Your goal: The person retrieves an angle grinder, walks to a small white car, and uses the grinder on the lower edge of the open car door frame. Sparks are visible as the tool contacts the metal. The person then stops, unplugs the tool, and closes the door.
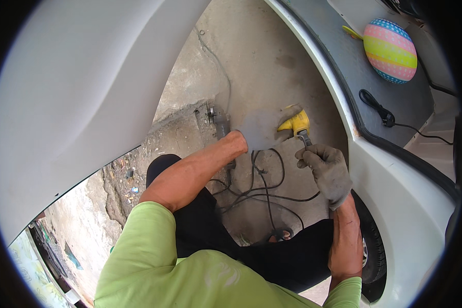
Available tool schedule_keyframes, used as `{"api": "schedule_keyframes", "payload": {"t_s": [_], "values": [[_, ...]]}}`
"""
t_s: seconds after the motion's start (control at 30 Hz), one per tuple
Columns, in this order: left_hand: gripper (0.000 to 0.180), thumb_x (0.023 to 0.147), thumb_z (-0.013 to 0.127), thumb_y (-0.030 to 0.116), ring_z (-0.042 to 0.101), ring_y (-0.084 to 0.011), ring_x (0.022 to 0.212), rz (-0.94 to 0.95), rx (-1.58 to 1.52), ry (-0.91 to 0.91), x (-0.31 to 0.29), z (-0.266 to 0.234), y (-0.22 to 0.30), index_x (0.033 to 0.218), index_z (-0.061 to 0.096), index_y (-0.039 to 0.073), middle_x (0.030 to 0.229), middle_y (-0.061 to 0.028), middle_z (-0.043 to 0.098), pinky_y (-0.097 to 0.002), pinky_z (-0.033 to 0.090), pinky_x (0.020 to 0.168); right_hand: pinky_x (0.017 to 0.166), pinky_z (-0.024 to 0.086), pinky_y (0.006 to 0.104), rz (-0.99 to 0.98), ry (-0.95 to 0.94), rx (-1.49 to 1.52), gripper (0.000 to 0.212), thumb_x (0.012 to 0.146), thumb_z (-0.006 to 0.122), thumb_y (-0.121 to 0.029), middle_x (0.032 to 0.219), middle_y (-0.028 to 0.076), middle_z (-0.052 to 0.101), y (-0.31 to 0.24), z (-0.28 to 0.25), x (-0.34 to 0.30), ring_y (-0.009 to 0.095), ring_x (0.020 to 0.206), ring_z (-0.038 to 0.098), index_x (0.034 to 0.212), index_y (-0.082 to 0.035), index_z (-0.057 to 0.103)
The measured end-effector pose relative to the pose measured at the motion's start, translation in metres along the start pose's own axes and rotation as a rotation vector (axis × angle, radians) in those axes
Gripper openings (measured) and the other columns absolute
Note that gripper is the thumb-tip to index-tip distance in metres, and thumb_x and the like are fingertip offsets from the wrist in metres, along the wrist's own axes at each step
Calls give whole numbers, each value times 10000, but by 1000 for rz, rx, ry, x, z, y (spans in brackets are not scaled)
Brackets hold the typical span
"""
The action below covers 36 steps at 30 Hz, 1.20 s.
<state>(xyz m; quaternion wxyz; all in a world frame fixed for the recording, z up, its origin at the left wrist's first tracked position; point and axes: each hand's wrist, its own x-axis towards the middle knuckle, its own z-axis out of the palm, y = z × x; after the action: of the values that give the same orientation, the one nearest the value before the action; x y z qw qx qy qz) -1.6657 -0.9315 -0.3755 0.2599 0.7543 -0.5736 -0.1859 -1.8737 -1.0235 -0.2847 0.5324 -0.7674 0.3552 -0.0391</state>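
Both of my hands wear grey work gloves and meet at a yellow tool (pixel 297 121) with a grey metal end, held above the concrete beside the car body. My left hand (pixel 264 128), somewhat blurred, has its fingers closed around the yellow part. With curled fingers, my right hand (pixel 326 172) grips the grey metal end just below it. I cannot make out the tool's exact kind. Under my left wrist a dark angle grinder (pixel 222 123) lies on the ground, its disc end pointing away; my forearm hides part of it.
Black cable (pixel 267 187) loops across the concrete between my knees. At left hangs a large white panel (pixel 87 77), at right the white door sill (pixel 395 179) with a tyre (pixel 373 241) below. Inside lie a colourful egg-shaped ball (pixel 390 51) and a plug (pixel 387 119) with a cord.
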Motion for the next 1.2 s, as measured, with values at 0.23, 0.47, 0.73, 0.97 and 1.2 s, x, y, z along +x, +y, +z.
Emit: {"api": "schedule_keyframes", "payload": {"t_s": [0.23,0.47,0.73,0.97,1.2], "values": [[756,929,738,322,722,-223,823,-405,-359,241,11,-32,-69,1579,457,56,1074,-160,740,-354,577,738,526,424,246,149,8,235,247,974,590,-169,818,58,717,-17,-38,-24,74,571,528,997,13,757],[724,973,703,243,696,-144,833,-337,-723,88,-3,-36,-13,1599,407,28,1081,-110,702,-278,568,665,807,546,318,-83,210,-184,264,1000,631,-188,1010,119,753,24,-29,-2,170,877,670,1039,44,751],[678,1036,676,436,674,-106,868,-185,-1322,-174,-14,-31,33,1540,442,48,1172,-86,679,-260,576,676,1030,533,381,-59,116,657,320,1094,517,-207,1312,166,669,26,-33,1,272,1144,686,1234,45,658],[594,1060,654,361,684,-126,931,-75,-1494,-360,-30,-17,78,1521,467,36,1219,-101,682,-287,595,734,1047,545,422,-4,69,1140,363,1118,449,-242,1328,161,638,35,-13,11,280,1245,632,1350,4,580],[584,1042,682,191,643,-100,1079,-97,-1205,-304,-28,-9,82,1546,445,14,1280,-75,639,-273,590,829,966,582,413,27,130,1320,315,1085,504,-230,1229,159,680,38,-6,15,273,1161,669,1273,-1,610]]}}
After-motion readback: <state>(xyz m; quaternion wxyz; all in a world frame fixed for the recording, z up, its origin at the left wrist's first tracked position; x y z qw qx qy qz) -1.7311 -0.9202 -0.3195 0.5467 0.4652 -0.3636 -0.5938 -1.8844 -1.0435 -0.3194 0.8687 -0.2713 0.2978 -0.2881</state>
